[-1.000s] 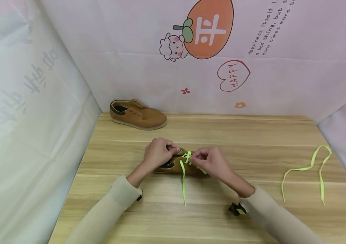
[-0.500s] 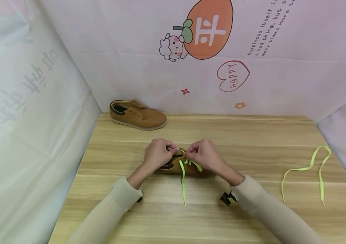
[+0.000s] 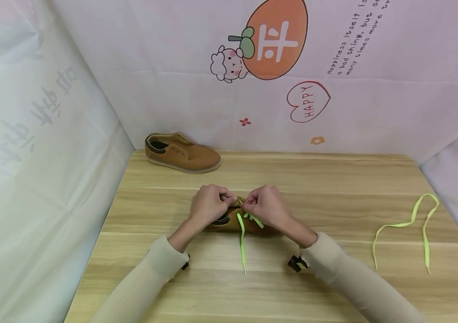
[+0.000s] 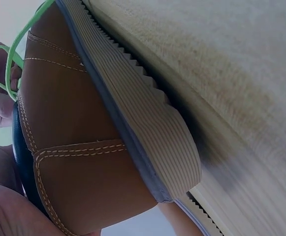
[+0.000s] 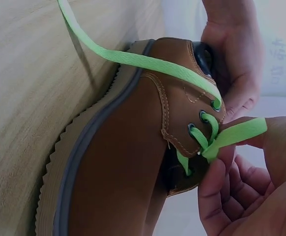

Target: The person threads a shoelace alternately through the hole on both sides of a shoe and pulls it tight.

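Note:
A brown lace-up shoe (image 3: 229, 224) lies between my two hands, toe to the right. My left hand (image 3: 209, 202) pinches the far eyelet flap of the shoe near its opening. Close beside it, my right hand (image 3: 268, 207) pinches a neon green shoelace (image 5: 241, 132) at the same flap; its tip is hidden by the fingers. In the right wrist view the lace runs through several eyelets, and its other end crosses the shoe's near side. From above, this loose end (image 3: 242, 246) hangs down onto the table. The left wrist view shows the shoe's heel (image 4: 93, 182) and sole.
A second brown shoe (image 3: 196, 157), without a lace, stands at the back left against the white printed cloth (image 3: 180, 98). Another neon green shoelace (image 3: 398, 223) lies bent on the right of the wooden table (image 3: 318, 179).
My right hand has moved left and slightly away, from the laces at the middle of the shoe to the far eyelet flap beside my left hand. The left hand keeps its place.

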`<control>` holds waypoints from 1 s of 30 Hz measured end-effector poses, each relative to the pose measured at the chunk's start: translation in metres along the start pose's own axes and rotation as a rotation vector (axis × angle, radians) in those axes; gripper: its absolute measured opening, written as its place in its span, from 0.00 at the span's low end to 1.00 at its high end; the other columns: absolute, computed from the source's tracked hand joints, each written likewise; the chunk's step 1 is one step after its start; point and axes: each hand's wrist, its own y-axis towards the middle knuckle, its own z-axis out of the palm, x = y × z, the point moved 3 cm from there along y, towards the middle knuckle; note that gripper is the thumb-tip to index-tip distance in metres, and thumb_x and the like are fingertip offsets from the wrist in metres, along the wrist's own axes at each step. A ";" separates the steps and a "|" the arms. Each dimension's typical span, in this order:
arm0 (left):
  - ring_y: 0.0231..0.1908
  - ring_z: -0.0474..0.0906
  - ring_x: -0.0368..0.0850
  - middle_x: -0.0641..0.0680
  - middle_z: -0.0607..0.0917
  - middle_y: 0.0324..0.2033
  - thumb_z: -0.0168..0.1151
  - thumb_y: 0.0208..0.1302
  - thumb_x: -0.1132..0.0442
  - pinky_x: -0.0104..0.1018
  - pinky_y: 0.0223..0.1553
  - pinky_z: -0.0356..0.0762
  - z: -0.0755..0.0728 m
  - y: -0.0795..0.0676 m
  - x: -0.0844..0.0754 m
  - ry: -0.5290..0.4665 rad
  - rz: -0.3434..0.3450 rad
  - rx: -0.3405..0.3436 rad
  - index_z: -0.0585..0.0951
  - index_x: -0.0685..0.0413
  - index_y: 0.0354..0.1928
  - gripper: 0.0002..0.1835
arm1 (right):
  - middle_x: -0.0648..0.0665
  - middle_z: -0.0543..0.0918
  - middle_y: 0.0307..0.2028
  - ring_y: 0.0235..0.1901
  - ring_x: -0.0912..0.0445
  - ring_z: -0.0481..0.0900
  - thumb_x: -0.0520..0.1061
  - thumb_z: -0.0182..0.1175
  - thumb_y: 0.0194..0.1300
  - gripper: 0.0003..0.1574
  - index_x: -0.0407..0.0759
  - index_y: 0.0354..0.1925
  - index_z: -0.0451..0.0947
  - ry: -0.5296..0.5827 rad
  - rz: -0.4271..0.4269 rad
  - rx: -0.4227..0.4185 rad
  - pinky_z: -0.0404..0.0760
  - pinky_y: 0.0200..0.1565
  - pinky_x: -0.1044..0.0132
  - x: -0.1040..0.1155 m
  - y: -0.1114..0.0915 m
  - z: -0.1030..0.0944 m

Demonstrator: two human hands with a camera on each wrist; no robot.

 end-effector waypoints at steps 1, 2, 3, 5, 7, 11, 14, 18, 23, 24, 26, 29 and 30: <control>0.23 0.79 0.34 0.37 0.88 0.24 0.75 0.67 0.54 0.35 0.25 0.74 0.000 0.000 0.000 -0.003 -0.001 0.002 0.93 0.41 0.33 0.04 | 0.55 0.84 0.17 0.13 0.65 0.72 0.37 0.71 0.59 0.10 0.47 0.22 0.89 -0.010 -0.003 -0.012 0.78 0.25 0.69 0.001 0.000 0.001; 0.23 0.79 0.34 0.37 0.88 0.24 0.75 0.67 0.54 0.36 0.25 0.74 0.000 0.000 0.000 -0.002 -0.001 0.004 0.93 0.41 0.33 0.04 | 0.55 0.84 0.17 0.14 0.65 0.73 0.37 0.71 0.59 0.10 0.47 0.22 0.89 -0.021 -0.006 -0.024 0.79 0.26 0.69 0.001 0.000 0.001; 0.23 0.79 0.34 0.37 0.88 0.24 0.75 0.67 0.54 0.36 0.25 0.74 0.000 -0.001 0.001 -0.003 -0.001 0.005 0.93 0.41 0.33 0.04 | 0.55 0.85 0.18 0.14 0.65 0.74 0.36 0.71 0.58 0.10 0.46 0.22 0.89 -0.031 -0.010 -0.033 0.80 0.26 0.69 0.002 0.001 0.002; 0.23 0.79 0.34 0.37 0.88 0.23 0.75 0.67 0.54 0.36 0.26 0.74 0.000 -0.001 0.001 -0.002 -0.004 0.008 0.93 0.41 0.33 0.04 | 0.54 0.85 0.18 0.15 0.65 0.76 0.36 0.72 0.58 0.09 0.45 0.23 0.89 -0.059 -0.021 -0.052 0.81 0.27 0.69 0.003 0.001 0.003; 0.23 0.79 0.34 0.37 0.87 0.23 0.75 0.67 0.55 0.37 0.27 0.75 0.000 -0.001 0.002 -0.003 -0.008 0.011 0.93 0.41 0.33 0.04 | 0.54 0.85 0.19 0.16 0.66 0.76 0.36 0.72 0.58 0.08 0.45 0.23 0.89 -0.081 -0.029 -0.067 0.81 0.26 0.69 0.003 0.001 0.004; 0.23 0.79 0.34 0.37 0.87 0.23 0.75 0.67 0.55 0.37 0.27 0.74 0.000 -0.001 0.003 -0.013 -0.011 0.015 0.93 0.42 0.34 0.04 | 0.53 0.85 0.19 0.15 0.66 0.75 0.36 0.73 0.58 0.09 0.44 0.23 0.88 -0.110 -0.057 -0.100 0.79 0.24 0.70 0.003 0.000 0.006; 0.24 0.79 0.34 0.38 0.88 0.24 0.75 0.67 0.56 0.37 0.27 0.74 0.000 -0.001 0.003 -0.023 -0.004 0.017 0.93 0.42 0.34 0.04 | 0.53 0.85 0.19 0.14 0.67 0.74 0.36 0.74 0.57 0.09 0.44 0.23 0.87 -0.121 -0.083 -0.123 0.78 0.23 0.71 0.002 0.000 0.006; 0.24 0.79 0.34 0.39 0.88 0.25 0.75 0.67 0.56 0.36 0.28 0.74 0.000 -0.002 0.003 -0.029 0.009 0.019 0.93 0.43 0.35 0.03 | 0.53 0.84 0.18 0.14 0.67 0.72 0.37 0.75 0.57 0.10 0.45 0.22 0.86 -0.136 -0.106 -0.157 0.76 0.21 0.71 0.000 0.000 0.006; 0.25 0.79 0.34 0.39 0.89 0.26 0.76 0.67 0.56 0.36 0.28 0.73 -0.001 -0.002 0.002 -0.029 0.030 0.014 0.93 0.43 0.35 0.03 | 0.54 0.79 0.17 0.14 0.65 0.68 0.38 0.77 0.56 0.11 0.45 0.24 0.84 -0.146 -0.130 -0.200 0.70 0.19 0.71 -0.003 0.000 0.006; 0.25 0.79 0.34 0.39 0.89 0.26 0.76 0.67 0.56 0.36 0.29 0.74 -0.001 -0.002 0.002 -0.028 0.037 0.012 0.93 0.43 0.35 0.03 | 0.53 0.79 0.17 0.14 0.65 0.68 0.39 0.78 0.56 0.11 0.44 0.25 0.83 -0.147 -0.131 -0.206 0.69 0.20 0.70 -0.004 0.000 0.006; 0.25 0.79 0.33 0.39 0.90 0.27 0.76 0.67 0.56 0.36 0.29 0.74 -0.001 -0.003 0.002 -0.020 0.053 0.006 0.93 0.43 0.35 0.03 | 0.52 0.78 0.19 0.17 0.64 0.69 0.40 0.80 0.55 0.12 0.43 0.27 0.83 -0.145 -0.134 -0.212 0.70 0.22 0.70 -0.006 0.001 0.006; 0.26 0.80 0.33 0.41 0.91 0.28 0.76 0.67 0.57 0.35 0.28 0.75 -0.001 -0.004 0.002 -0.006 0.081 -0.004 0.94 0.44 0.36 0.02 | 0.50 0.81 0.24 0.22 0.62 0.74 0.41 0.81 0.56 0.12 0.42 0.31 0.85 -0.138 -0.137 -0.210 0.75 0.26 0.68 -0.009 0.001 0.006; 0.26 0.80 0.32 0.41 0.91 0.28 0.76 0.66 0.57 0.35 0.28 0.76 -0.002 -0.005 0.002 0.000 0.094 -0.008 0.94 0.44 0.36 0.02 | 0.49 0.82 0.26 0.24 0.61 0.76 0.42 0.81 0.56 0.11 0.42 0.32 0.86 -0.132 -0.137 -0.203 0.76 0.28 0.68 -0.010 0.001 0.006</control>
